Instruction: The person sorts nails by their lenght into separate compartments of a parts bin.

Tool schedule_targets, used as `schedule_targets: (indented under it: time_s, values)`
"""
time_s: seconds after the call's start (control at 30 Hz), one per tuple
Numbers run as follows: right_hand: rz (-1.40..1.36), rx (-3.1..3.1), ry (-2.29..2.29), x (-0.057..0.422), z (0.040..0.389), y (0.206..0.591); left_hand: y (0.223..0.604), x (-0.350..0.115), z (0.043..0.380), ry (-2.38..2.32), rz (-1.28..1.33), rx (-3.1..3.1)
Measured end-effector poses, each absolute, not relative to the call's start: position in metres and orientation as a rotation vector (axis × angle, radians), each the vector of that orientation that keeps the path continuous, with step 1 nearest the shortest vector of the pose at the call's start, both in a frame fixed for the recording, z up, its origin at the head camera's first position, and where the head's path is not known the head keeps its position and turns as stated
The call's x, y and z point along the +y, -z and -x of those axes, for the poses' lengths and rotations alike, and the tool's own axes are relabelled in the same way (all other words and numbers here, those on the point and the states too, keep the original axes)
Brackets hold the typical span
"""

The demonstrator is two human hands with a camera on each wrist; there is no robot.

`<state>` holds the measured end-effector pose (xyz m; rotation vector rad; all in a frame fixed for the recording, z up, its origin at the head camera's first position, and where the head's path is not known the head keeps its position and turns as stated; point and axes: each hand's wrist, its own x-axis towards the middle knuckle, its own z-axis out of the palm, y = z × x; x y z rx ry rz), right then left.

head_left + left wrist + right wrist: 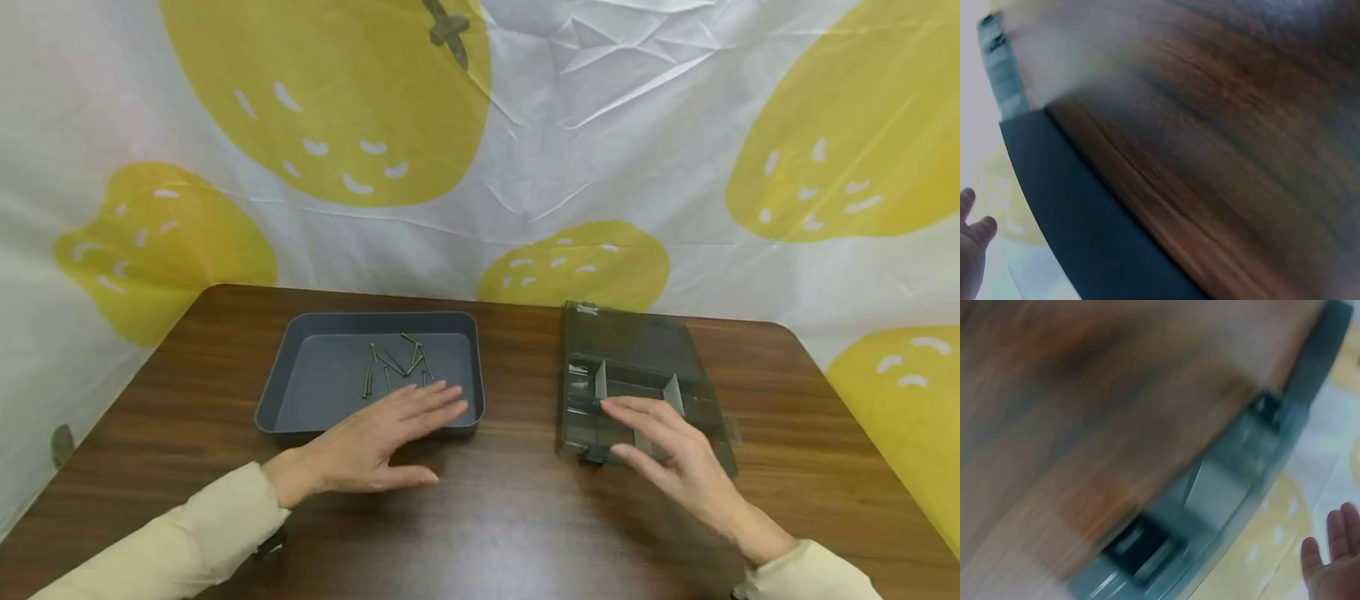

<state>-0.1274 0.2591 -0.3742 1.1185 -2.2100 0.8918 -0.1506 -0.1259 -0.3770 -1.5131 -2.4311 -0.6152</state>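
My left hand [375,437] is held flat with straight fingers over the front right edge of a grey tray [315,375]. Inside that tray lie several brass-coloured screws [405,358], loosely scattered towards the right. On the other side, my right hand [675,446] hovers, fingers extended and thumb apart, over the front of a dark see-through compartment box [581,429]. The box has its lid [630,333] folded back, and pale dividers [601,379] stand in it. Both hands hold nothing. The left wrist view shows the tray's outer wall [1079,200]; the right wrist view is blurred.
Both containers sit on a brown wooden table [495,508], with a strip of tabletop between them. Behind the table's far edge hangs a white cloth [540,167] printed with big yellow fruit. Black latches [594,456] show at the box's front edge.
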Motion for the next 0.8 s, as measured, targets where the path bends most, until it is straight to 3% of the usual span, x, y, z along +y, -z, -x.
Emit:
schedule_targets:
  time_s: [0.2, 0.43, 0.8]
  values:
    - [-0.641, -2.334, -0.836, 0.301, 0.136, 0.366, 0.379, -0.142, 0.167, 1.026, 1.024, -2.437]
    - [-0.316, -2.511, -0.908, 0.344, 0.138, 0.376, 0.380, -0.161, 0.183, 1.270, 0.484, -2.608]
    - [-0.097, -2.742, -0.907, 0.370, 0.141, 0.380, 0.382, -0.183, 0.194, 1.251, 0.155, -2.866]
